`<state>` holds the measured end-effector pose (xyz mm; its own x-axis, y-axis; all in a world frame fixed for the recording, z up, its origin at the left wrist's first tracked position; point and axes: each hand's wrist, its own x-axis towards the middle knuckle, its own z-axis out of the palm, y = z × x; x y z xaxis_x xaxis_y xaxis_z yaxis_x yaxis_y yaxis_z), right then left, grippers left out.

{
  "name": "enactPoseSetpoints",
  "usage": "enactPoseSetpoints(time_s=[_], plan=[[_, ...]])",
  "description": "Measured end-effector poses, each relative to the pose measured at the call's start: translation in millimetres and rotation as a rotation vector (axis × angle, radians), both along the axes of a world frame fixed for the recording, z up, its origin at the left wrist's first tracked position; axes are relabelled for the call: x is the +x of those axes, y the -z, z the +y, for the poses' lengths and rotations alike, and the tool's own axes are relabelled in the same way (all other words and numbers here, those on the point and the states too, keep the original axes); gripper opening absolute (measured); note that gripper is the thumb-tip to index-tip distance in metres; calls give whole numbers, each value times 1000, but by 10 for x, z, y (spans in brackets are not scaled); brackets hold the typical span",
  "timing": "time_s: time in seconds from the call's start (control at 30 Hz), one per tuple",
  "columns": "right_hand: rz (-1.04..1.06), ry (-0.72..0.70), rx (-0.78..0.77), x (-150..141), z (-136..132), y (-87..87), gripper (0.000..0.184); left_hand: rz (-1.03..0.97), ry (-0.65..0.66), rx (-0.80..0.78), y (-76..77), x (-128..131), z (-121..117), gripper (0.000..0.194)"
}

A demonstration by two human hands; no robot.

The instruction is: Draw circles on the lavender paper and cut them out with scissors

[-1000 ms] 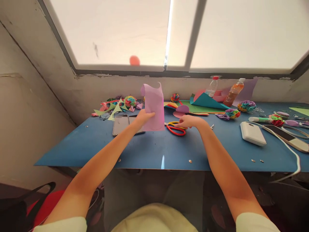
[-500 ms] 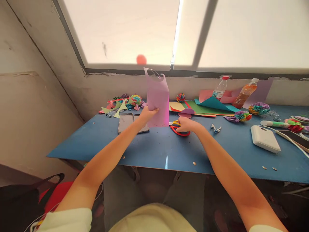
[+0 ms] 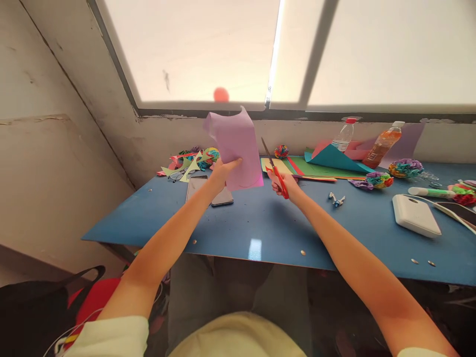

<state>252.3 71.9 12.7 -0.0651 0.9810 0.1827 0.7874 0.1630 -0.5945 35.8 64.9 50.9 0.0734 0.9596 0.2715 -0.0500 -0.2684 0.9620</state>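
Note:
A sheet of purple paper [image 3: 240, 141] is held up over the table, its top edge cut in a curve and its upper left corner curling. My left hand [image 3: 222, 176] pinches it at the lower left, thumb across the front. Just to the right, my right hand [image 3: 283, 184] grips red-handled scissors [image 3: 281, 182], blades pointing up and a little left. The blades stand apart from the paper. Under my left forearm lie two phones [image 3: 222, 198], partly covered.
The blue table [image 3: 238, 228] holds coloured paper sheets [image 3: 316, 167], a clear bottle [image 3: 345, 135], an orange drink bottle [image 3: 383, 145], paper flowers [image 3: 403, 167], a white power bank [image 3: 415, 215] and small blue-and-white pieces [image 3: 336, 200]. Paper scraps [image 3: 191, 166] and glasses [image 3: 177, 175] lie back left.
The scissors have been lifted off the table and turned blades-up in my right hand. My left hand has tilted the purple paper, and its top has swung round.

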Motion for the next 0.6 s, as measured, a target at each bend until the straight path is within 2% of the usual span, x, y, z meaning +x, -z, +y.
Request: enactPoseSetpoints(time_s=[0.07, 0.13, 0.2, 0.33, 0.6], plan=[[279, -98, 35, -58, -56, -30, 59, -14, 74, -6, 20, 11, 7, 47], [635, -220, 55, -112, -118, -45, 56, -1, 111, -15, 44, 35, 10, 51], [886, -281, 42, -156, -163, -36, 52, 32, 136, -20, 67, 64, 11, 53], [921, -237, 1, -197, -182, 10, 48, 126, 145, -36, 93, 102, 7, 51], [742, -285, 12, -181, -204, -13, 46, 94, 21, -29, 43, 56, 14, 45]])
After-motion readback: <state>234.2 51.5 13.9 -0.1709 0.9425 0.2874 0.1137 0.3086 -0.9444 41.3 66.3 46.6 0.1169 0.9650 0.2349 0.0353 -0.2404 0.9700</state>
